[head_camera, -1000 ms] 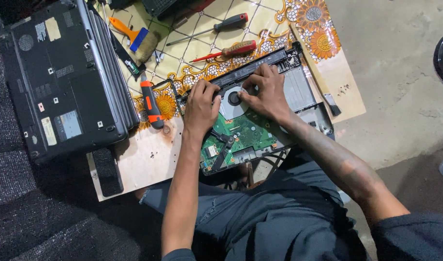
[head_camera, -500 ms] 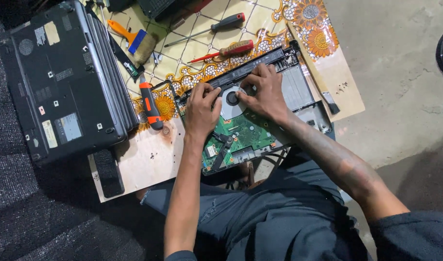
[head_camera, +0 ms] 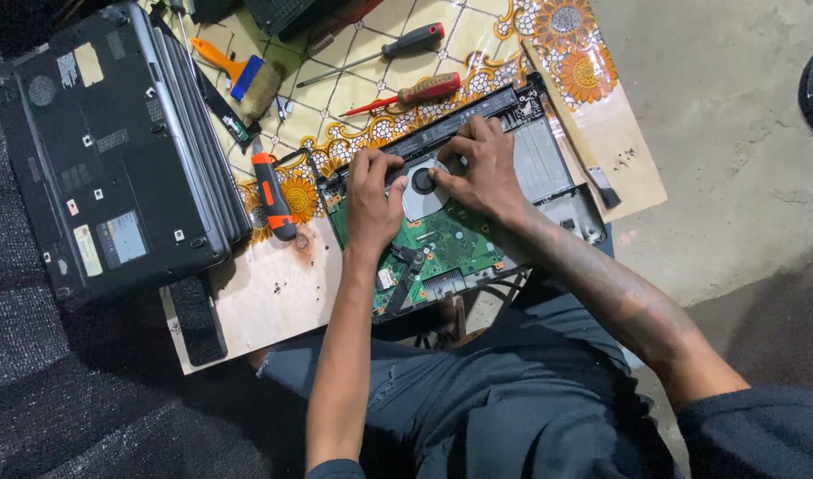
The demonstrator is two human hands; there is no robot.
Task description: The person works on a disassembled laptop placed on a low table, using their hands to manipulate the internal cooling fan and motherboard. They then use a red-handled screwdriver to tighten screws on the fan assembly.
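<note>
At the middle of the tabletop (head_camera: 273, 302), over the person's lap, an opened laptop chassis (head_camera: 548, 168) is seen with its green circuit board (head_camera: 451, 248) exposed. Much of the round cooling fan (head_camera: 421, 184) is covered by the two hands, and its near edge cannot be made out. The left hand (head_camera: 373, 197) is laid flat on the fan's left side, fingers (head_camera: 371, 164) bent down; no grasp can be confirmed. The right hand (head_camera: 484, 170) is spread over the fan's right side, fingertips pressed down, nothing clearly enclosed. The fan shows a pale grey housing with a dark hub. Just left of the chassis an orange-handled screwdriver (head_camera: 271, 193) is laid; a closed black laptop (head_camera: 113, 151) is partly cut off at far left.
</note>
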